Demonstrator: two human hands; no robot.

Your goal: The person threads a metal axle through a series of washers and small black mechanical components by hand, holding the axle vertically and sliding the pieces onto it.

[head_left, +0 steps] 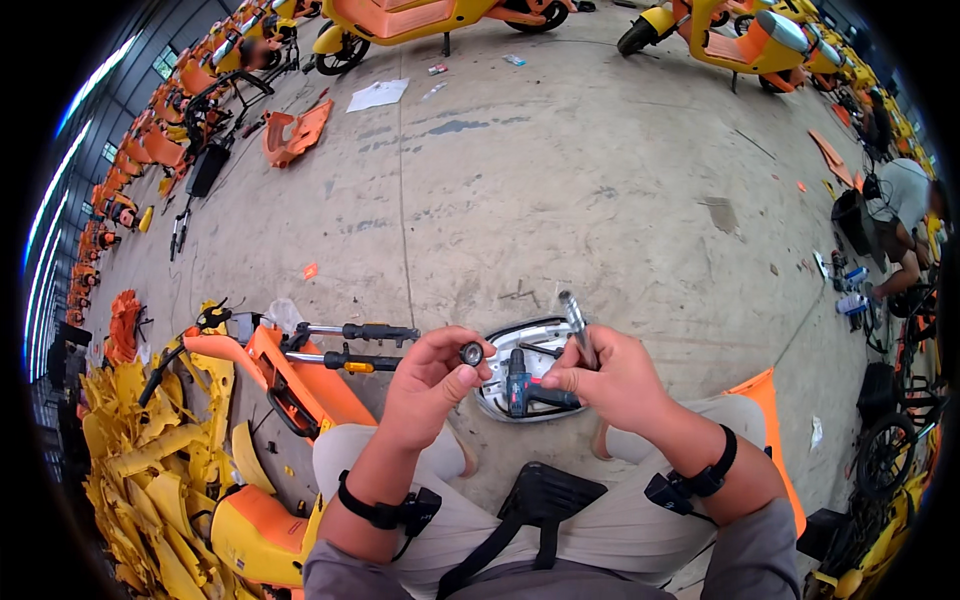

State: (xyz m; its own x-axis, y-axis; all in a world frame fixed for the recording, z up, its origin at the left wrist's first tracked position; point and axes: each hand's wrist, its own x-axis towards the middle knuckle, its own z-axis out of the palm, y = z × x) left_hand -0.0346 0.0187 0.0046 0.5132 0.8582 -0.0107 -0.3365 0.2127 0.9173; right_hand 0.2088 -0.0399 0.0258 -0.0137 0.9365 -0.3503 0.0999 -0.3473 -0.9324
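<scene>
My left hand [428, 388] pinches a small round dark part with a metallic ring inside, like a bearing [471, 353], between thumb and fingertips. In my right hand [622, 380] is a silver metal tube [574, 318], gripped near its lower end and tilted, its open top pointing up and away. The two parts are apart. Below and between my hands lies a shallow pale shell with a dark rim [492, 408]. It holds a cordless drill [517, 385] and a dark hand tool [541, 350], partly hidden by my right hand.
To my left are an orange scooter frame part [320, 385], two fork legs [365, 332] and a heap of yellow panels [160, 470]. Scooters [420, 20] stand across the far floor. Another person [900, 200] crouches at the right. An orange panel [762, 405] lies beside my right leg.
</scene>
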